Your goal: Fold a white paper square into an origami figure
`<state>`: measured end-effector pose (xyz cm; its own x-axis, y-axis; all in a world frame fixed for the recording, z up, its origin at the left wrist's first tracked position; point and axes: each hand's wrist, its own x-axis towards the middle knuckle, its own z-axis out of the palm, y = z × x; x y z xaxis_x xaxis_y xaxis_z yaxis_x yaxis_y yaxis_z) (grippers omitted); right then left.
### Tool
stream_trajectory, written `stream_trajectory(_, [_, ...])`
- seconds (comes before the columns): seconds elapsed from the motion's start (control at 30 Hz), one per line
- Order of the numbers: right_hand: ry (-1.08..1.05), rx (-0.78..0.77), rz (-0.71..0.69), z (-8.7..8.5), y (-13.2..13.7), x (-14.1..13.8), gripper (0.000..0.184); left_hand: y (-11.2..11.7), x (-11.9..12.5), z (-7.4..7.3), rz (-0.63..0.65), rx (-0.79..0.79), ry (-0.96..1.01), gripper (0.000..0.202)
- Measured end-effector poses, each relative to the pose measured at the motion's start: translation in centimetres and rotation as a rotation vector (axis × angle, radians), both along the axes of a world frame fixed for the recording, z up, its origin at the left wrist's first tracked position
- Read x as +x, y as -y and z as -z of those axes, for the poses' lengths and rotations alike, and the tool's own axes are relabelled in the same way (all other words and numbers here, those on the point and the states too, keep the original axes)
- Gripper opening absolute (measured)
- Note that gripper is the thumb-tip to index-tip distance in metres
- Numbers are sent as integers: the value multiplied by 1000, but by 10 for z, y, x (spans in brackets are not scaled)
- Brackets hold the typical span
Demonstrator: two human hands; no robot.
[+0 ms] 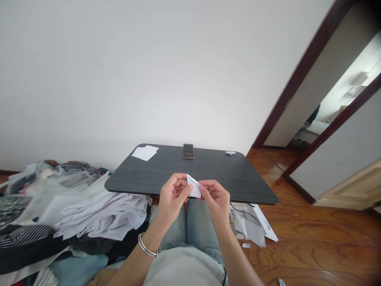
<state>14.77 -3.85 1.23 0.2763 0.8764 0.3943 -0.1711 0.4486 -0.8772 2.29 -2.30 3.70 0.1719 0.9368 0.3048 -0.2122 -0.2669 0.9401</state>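
Observation:
Both my hands hold a small folded piece of white paper (194,186) above my lap, just before the near edge of a dark grey table (166,174). My left hand (172,195) pinches its left side with curled fingers; a silver bracelet (146,247) rings that wrist. My right hand (216,198) pinches the paper's right side with thumb and forefinger.
On the table lie white paper sheets (145,152) at the far left, a phone (188,151) at the far middle and a small folded paper figure (230,152) at the far right. Clothes and bags (59,214) pile up on the left. Papers (253,224) lie on the wooden floor; an open doorway (327,119) is at right.

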Motion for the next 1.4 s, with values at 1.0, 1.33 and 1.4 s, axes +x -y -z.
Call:
stream_trajectory(1.0, [247,186,153,6,7,2,12,3,-8,-10,17,81,-5,17])
stream_trajectory(1.33, [-40,-23,-167,-2,5,4,18,-1,-14,-12,30,97,-153,13])
stream_trajectory(1.4, [-2,-81,-242,-2,2,4,25,-1,-14,-12,25,132,-215,13])
